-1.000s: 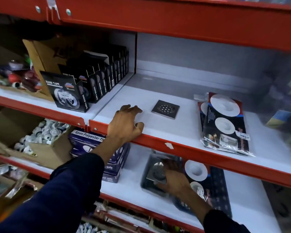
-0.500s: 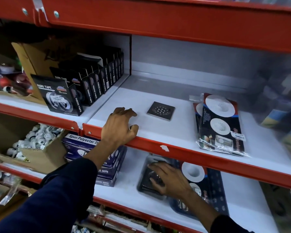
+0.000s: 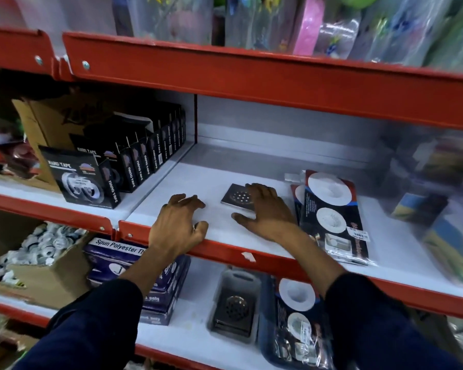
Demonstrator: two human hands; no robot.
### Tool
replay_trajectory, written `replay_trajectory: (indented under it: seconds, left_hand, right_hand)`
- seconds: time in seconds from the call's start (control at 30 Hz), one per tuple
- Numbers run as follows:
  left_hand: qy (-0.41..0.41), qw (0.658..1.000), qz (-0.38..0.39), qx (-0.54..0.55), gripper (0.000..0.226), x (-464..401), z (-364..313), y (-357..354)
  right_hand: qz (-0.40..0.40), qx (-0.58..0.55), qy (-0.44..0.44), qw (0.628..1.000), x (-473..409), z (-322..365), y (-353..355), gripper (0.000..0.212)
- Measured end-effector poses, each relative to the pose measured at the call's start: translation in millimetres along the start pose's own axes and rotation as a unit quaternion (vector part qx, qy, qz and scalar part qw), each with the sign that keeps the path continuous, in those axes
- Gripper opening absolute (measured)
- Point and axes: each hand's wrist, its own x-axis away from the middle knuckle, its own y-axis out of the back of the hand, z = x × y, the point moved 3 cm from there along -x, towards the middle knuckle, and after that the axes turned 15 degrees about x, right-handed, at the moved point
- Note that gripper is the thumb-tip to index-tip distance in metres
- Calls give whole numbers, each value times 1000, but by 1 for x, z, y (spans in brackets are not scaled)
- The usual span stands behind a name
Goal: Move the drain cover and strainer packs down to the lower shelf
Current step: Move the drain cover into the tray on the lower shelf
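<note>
A small square metal drain cover (image 3: 234, 198) lies flat on the upper white shelf (image 3: 209, 180). My right hand (image 3: 265, 212) is spread open over its right edge, fingertips touching it, not gripping. My left hand (image 3: 178, 224) rests open on the shelf's red front lip. A stack of strainer packs (image 3: 332, 212) with white round strainers lies just right of my right hand. On the lower shelf (image 3: 195, 292) sit a packed drain cover (image 3: 235, 307) and another strainer pack (image 3: 294, 316).
Black nano tape boxes (image 3: 112, 169) fill the upper shelf's left bay. Blue polyester thread boxes (image 3: 134, 265) and a carton of small white parts (image 3: 38, 247) sit lower left. Blurred wrapped goods (image 3: 439, 198) crowd the right end. A red beam (image 3: 251, 76) runs overhead.
My right hand has left the packs on the lower shelf and come up onto the upper shelf, over the loose drain cover. My left hand stayed on the shelf lip.
</note>
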Motion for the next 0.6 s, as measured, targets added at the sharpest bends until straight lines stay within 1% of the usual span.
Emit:
replay_trajectory:
  seconds: [0.03, 0.1, 0.17, 0.23, 0.3, 0.37, 0.5, 0.6]
  left_hand:
    - [0, 1000, -1, 0, 51, -1, 0, 1]
    - [1, 1000, -5, 1, 50, -1, 0, 1]
    - [-1, 1000, -9, 5, 49, 0, 0, 2]
    - [-4, 1000, -11, 4, 48, -1, 0, 3]
    - [-3, 1000, -10, 3, 48, -1, 0, 4]
    - [-4, 1000, -12, 4, 47, -1, -1, 4]
    - [-9, 1000, -14, -2, 47, -1, -3, 6]
    - [-11, 1000, -7, -11, 47, -1, -4, 7]
  right_hand:
    - [47, -9, -7, 999, -12, -5, -7, 93]
    - [105, -5, -4, 994, -31, -13, -20, 105]
    - [127, 3, 4, 992, -43, -18, -28, 107]
    - [125, 14, 13, 992, -51, -21, -29, 102]
    - [110, 39, 20, 993, -52, -24, -26, 99]
    - [79, 58, 28, 995, -45, -23, -18, 98]
    - [-23, 11, 43, 999, -10, -12, 13, 98]
    - [-80, 19, 73, 994, 29, 0, 37, 100]
